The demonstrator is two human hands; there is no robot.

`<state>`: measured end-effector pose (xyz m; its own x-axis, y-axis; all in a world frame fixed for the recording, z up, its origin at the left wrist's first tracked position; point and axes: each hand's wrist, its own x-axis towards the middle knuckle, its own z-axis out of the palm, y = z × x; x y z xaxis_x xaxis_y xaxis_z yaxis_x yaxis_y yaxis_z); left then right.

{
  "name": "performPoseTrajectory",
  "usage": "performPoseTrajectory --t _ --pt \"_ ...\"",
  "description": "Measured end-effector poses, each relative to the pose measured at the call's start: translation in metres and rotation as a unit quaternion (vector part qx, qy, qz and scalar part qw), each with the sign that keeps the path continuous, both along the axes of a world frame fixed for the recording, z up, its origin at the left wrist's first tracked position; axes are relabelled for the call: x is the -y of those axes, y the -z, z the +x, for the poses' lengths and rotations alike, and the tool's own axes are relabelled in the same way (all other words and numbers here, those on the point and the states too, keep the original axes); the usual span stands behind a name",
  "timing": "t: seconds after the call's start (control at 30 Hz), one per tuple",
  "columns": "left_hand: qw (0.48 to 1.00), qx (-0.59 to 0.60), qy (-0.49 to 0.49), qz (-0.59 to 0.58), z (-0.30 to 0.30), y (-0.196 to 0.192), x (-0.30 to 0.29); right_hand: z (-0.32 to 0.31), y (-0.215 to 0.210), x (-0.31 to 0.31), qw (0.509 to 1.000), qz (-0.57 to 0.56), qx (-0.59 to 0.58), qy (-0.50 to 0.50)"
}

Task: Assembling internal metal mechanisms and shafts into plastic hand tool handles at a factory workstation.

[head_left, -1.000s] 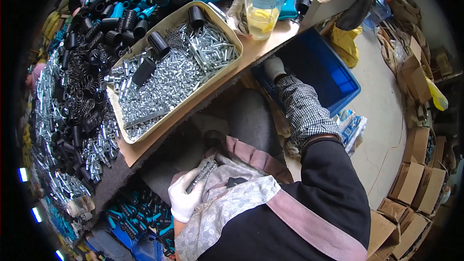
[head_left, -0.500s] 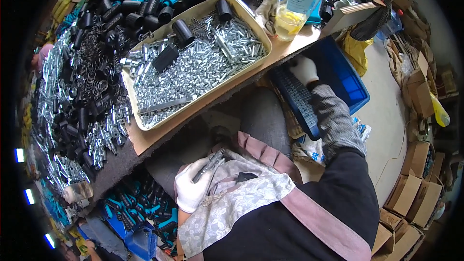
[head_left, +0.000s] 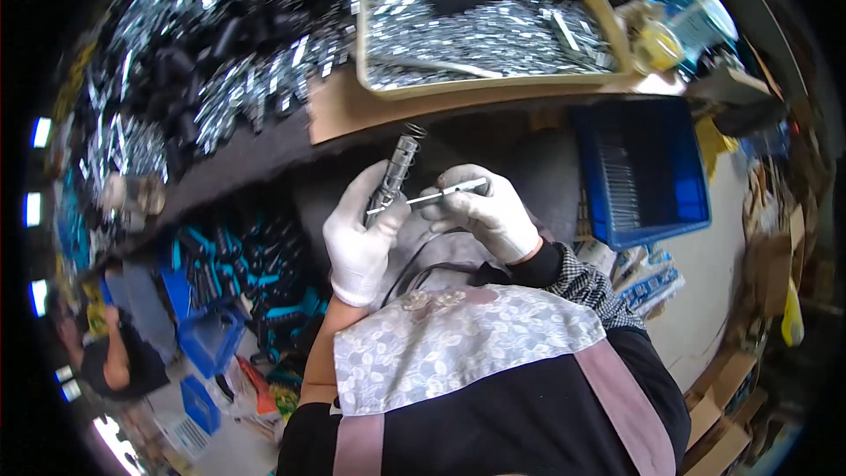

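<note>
My left hand (head_left: 359, 234), in a white glove, grips a silver metal cylinder (head_left: 398, 165) with a spring at its top end, held upright in front of my chest. In a white glove too, my right hand (head_left: 483, 211) holds a thin metal rod (head_left: 434, 197) pointing left, with its tip touching the side of the cylinder. Both hands meet below the edge of the workbench.
A cardboard tray (head_left: 493, 86) full of small silver parts and black sleeves sits on the bench. Heaps of black and silver parts (head_left: 203, 70) lie to its left. A blue plastic crate (head_left: 641, 176) stands at the right, teal-handled tools (head_left: 256, 273) lie lower left.
My right hand came back from the blue crate with a thin rod and joined the left hand. The left hand lifted the cylinder. The view tilted toward the bench.
</note>
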<state>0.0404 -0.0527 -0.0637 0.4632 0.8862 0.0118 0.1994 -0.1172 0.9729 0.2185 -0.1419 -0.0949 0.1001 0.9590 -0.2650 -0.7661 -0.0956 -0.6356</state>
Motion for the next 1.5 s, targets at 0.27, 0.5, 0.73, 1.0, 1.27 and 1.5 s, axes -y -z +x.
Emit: performPoseTrajectory --t 0.27,0.5,0.73,1.0,1.27,1.5 --pt "0.990 0.043 -0.113 -0.072 -0.035 -0.008 0.000 -0.023 -0.013 -0.013 0.980 0.004 0.174 -0.091" --pt "0.988 0.077 -0.084 -0.109 -0.037 -0.016 0.001 -0.024 -0.014 -0.015 0.965 0.001 0.244 -0.095" --pt "0.999 0.008 -0.033 0.008 -0.046 -0.013 0.005 0.012 -0.027 -0.015 0.909 -0.052 0.414 -0.024" --pt "0.988 -0.068 0.092 0.104 -0.061 -0.024 0.000 0.050 -0.070 -0.003 0.881 0.008 0.470 -0.048" --pt "0.980 -0.024 0.122 0.156 -0.051 -0.019 0.005 0.022 -0.083 -0.015 0.866 -0.002 0.470 -0.170" --pt "0.981 -0.047 0.137 0.130 -0.058 -0.014 0.004 0.025 -0.081 -0.015 0.861 -0.017 0.469 -0.194"
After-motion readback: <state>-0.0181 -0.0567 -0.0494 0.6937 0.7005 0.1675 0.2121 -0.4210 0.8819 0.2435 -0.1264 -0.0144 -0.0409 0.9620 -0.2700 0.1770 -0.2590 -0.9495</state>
